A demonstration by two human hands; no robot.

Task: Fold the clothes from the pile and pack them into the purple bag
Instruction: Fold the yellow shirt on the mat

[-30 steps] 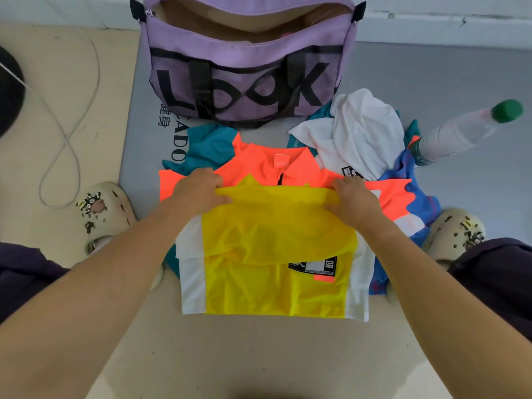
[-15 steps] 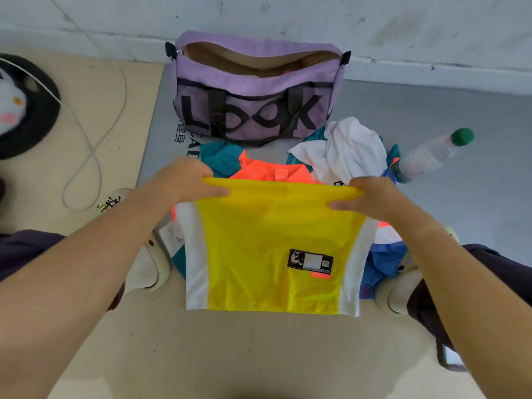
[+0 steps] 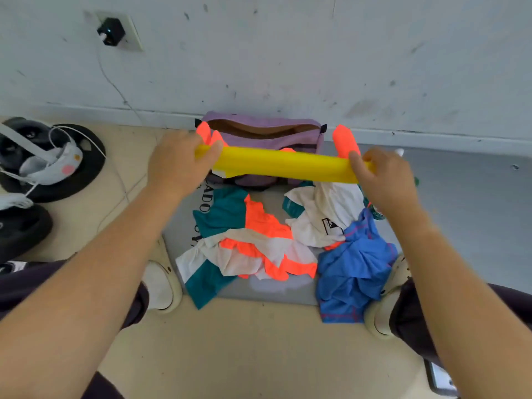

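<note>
The folded yellow and orange shirt (image 3: 282,165) hangs flat in the air, seen edge-on, just in front of the open purple bag (image 3: 263,133) by the wall. My left hand (image 3: 178,165) grips its left end and my right hand (image 3: 385,180) grips its right end. Orange sleeve tips stick up at both ends. Below, on the grey mat (image 3: 276,289), lies the pile: a teal, white and orange garment (image 3: 241,243), a white one (image 3: 322,214) and a blue one (image 3: 351,269). The shirt hides the bag's front.
My two cream clogs (image 3: 161,283) flank the pile. A bottle (image 3: 377,211) is mostly hidden behind my right hand. Black round weights and a white headset (image 3: 51,162) lie at the left. A wall socket with a cable (image 3: 110,31) is above. A phone (image 3: 440,378) lies at the lower right.
Both hands lifted the folded yellow shirt off the pile and carried it up and forward to the bag. The view tilted up toward the wall.
</note>
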